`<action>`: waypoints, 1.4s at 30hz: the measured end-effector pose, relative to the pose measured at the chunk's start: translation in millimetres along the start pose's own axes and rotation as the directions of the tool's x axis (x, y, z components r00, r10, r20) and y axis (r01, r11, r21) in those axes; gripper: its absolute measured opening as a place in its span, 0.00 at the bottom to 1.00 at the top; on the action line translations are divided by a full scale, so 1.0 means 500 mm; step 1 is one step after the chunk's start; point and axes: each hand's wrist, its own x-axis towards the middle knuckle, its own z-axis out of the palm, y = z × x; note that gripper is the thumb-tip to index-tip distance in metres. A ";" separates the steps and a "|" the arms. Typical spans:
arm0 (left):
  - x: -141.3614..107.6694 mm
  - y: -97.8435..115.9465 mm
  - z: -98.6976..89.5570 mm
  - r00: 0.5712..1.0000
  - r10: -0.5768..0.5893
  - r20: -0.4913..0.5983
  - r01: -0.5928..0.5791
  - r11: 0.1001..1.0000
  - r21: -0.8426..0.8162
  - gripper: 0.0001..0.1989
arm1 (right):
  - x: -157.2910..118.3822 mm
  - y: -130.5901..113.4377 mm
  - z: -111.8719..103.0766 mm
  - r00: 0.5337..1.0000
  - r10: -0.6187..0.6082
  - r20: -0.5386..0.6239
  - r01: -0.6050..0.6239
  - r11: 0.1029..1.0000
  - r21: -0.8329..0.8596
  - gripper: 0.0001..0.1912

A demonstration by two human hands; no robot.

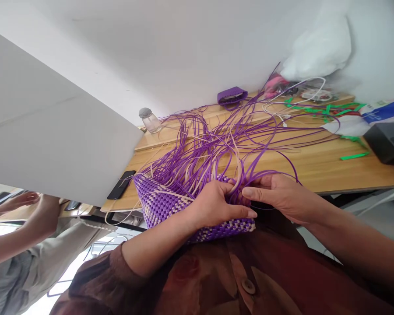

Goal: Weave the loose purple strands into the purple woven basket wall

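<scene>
A partly woven basket [166, 205] in purple and cream plastic strips rests against my lap at the table's front edge. Many long loose strips [197, 144] fan out from its rim across the tabletop. My left hand [216, 203] grips the basket's near right part, its thumb along the outside and its fingertips hidden among the weave and strips. Close beside it, my right hand [279, 194] pinches purple strips between thumb and fingers at the rim. Exactly which strips it holds is hard to make out.
On the wooden table [315, 168] are a black phone [121, 184], a clear bottle [150, 120], a small purple woven pouch [231, 95], green strips [353, 156], a white cable and a black box [389, 142]. A co-worker's arm [26, 227] shows at left, past a grey partition.
</scene>
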 end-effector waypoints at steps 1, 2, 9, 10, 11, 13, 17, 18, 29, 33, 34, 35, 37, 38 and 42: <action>-0.001 0.000 0.003 0.999 0.021 -0.025 -0.020 0.999 0.048 0.16 | 0.005 -0.012 0.006 1.000 -0.017 0.006 0.017 1.000 0.011 0.16; -0.002 0.000 0.005 0.998 0.045 -0.039 -0.042 0.995 0.091 0.15 | 0.010 -0.022 0.011 1.000 -0.026 0.013 0.026 0.999 0.021 0.16; -0.016 0.000 0.005 0.985 0.112 -0.135 -0.059 0.936 0.347 0.15 | 0.028 -0.030 0.017 0.993 -0.036 -0.111 0.033 0.999 -0.032 0.19; -0.018 0.001 0.006 0.983 0.113 -0.142 -0.053 0.927 0.372 0.16 | 0.031 -0.026 0.016 0.990 -0.032 -0.136 0.026 0.998 -0.049 0.19; -0.021 0.002 0.008 0.983 0.115 -0.141 -0.051 0.917 0.395 0.17 | 0.034 -0.024 0.015 0.988 -0.022 -0.152 0.012 0.998 -0.065 0.19; -0.025 0.004 0.011 0.983 0.124 -0.133 -0.054 0.896 0.441 0.19 | 0.040 -0.021 0.014 0.982 -0.019 -0.189 0.003 0.996 -0.088 0.18; -0.033 0.006 0.004 0.959 0.216 -0.182 -0.087 0.839 0.537 0.23 | 0.043 -0.018 0.011 0.941 -0.120 -0.316 0.113 0.993 -0.041 0.14; -0.035 0.007 -0.002 0.952 0.236 -0.195 -0.098 0.838 0.537 0.24 | 0.039 -0.016 0.010 0.938 -0.147 -0.314 0.155 0.988 -0.001 0.14; -0.023 -0.015 -0.090 0.966 0.104 -0.237 -0.040 0.964 0.262 0.20 | -0.021 0.009 -0.007 0.959 -0.221 -0.177 0.247 0.958 0.143 0.19; -0.023 -0.019 -0.102 0.933 0.107 -0.345 -0.039 0.980 0.197 0.30 | -0.024 0.009 -0.010 0.959 -0.221 -0.176 0.246 0.960 0.135 0.19; -0.025 -0.017 -0.103 0.926 0.126 -0.357 -0.063 0.981 0.182 0.32 | -0.025 0.009 -0.010 0.959 -0.226 -0.171 0.250 0.959 0.132 0.19; -0.027 -0.015 -0.104 0.922 0.149 -0.357 -0.092 0.981 0.172 0.35 | -0.026 0.010 -0.011 0.958 -0.237 -0.162 0.258 0.958 0.127 0.19; -0.030 -0.010 -0.103 0.925 0.201 -0.321 -0.153 0.974 0.168 0.38 | -0.029 0.012 -0.012 0.956 -0.267 -0.125 0.281 0.954 0.109 0.20; -0.030 -0.008 -0.101 0.935 0.218 -0.280 -0.176 0.970 0.169 0.38 | -0.030 0.012 -0.013 0.953 -0.283 -0.107 0.293 0.951 0.097 0.20; -0.022 -0.003 -0.092 0.965 0.260 -0.013 -0.256 0.957 0.139 0.21 | -0.032 0.011 -0.013 0.947 -0.309 -0.087 0.314 0.948 0.054 0.22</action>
